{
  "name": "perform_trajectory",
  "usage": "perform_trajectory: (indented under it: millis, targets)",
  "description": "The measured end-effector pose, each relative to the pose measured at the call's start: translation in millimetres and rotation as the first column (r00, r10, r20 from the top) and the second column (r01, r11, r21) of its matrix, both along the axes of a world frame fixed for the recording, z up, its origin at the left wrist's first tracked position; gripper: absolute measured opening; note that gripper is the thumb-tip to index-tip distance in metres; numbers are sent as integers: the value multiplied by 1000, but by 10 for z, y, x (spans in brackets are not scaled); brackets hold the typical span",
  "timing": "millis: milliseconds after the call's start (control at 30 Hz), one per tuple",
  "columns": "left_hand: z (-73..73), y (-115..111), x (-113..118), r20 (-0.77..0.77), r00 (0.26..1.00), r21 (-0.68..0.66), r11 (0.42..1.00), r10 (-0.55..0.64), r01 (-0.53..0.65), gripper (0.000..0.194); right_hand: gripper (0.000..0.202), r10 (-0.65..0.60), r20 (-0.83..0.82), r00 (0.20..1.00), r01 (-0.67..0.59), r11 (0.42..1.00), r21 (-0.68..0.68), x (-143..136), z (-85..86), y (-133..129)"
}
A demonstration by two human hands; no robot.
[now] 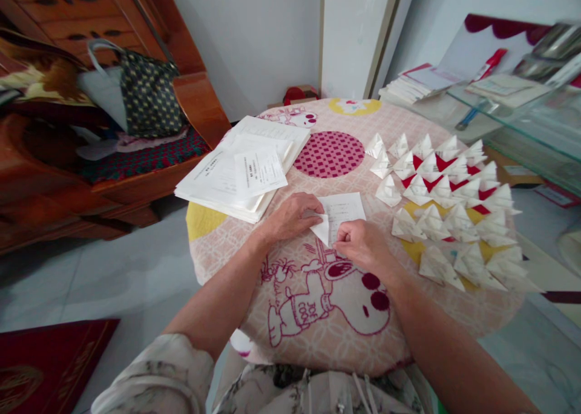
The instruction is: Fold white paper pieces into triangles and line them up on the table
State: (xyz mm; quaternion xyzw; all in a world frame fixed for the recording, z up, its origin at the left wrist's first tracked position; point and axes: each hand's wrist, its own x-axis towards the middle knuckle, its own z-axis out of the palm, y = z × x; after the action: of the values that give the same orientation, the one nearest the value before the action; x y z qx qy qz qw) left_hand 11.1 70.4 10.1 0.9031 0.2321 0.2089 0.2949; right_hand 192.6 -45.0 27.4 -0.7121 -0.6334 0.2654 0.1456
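Note:
A small printed sheet of paper (345,211) lies on the round table in front of me, its left corner folded over into a white point. My left hand (293,217) grips that folded corner between thumb and fingers. Curled closed, my right hand (365,243) pinches at the sheet's near edge, though its fingertips are partly hidden. To the left is a thick stack of printed papers (218,175), with a smaller printed slip (261,170) on top. Several rows of folded paper pieces (431,220), pointed and standing up, cover the table's right side.
A pink patterned cloth (290,269) covers the table. At the right stands a glass shelf (521,108) with papers and a red-capped item. A wooden bench (149,160) with a dark patterned bag (149,93) is at the left. A dark red board (49,359) lies on the floor.

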Motion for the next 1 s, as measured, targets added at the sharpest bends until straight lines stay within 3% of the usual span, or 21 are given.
perform_trajectory:
  millis: [433,600,1000]
  targets:
    - [-111,48,178,-52,997,93,995,50,-45,4,9,-29,-6,1000,29,999,14,0,-61,1]
    - [-153,42,174,-53,991,110,987,125,-119,4,11,-28,-1,1000,28,999,19,-6,-61,2]
    - [-118,-30,195,-64,953,23,955,298,-297,10,10,-46,-2,999,46,999,0,-8,-62,-3]
